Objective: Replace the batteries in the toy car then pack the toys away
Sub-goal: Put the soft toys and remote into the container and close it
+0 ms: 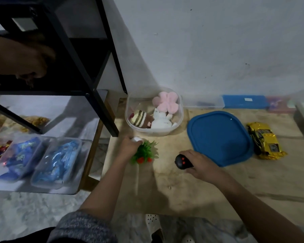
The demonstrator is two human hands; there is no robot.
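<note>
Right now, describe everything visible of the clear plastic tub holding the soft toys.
The clear plastic tub is a rounded-square, translucent container standing upright and open on the tan board, near the wall. Inside lie a pink flower plush, a striped brown plush and a white plush. Its blue lid lies apart, to its right. Neither hand touches it.

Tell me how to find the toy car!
Look at the big blue lid lying flat on the wooden board. The toy car sits just right of it, touching nothing else. It is the only shiny yellow-gold thing there.
</note>
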